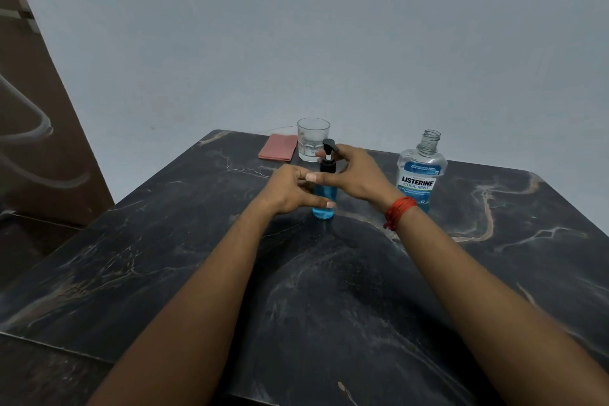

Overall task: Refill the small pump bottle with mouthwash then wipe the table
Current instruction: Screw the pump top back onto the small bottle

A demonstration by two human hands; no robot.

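1. Firmly does it: the left hand point(290, 189) wraps the small pump bottle point(324, 212), which stands full of blue liquid on the table point(329, 290). It should stop the body turning.
2. The right hand point(354, 175) pinches the black pump top point(329, 146) — likely a tightening twist. Seat it square to avoid cross-threading.
3. The Listerine bottle point(420, 178) stands uncapped near the right wrist — a spill risk.
4. The pink cloth point(278, 152) lies beside the glass point(311, 138), ready for wiping.

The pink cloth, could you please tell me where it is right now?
In the head view the pink cloth lies flat near the far edge of the table, just left of the clear glass and beyond the small pump bottle.
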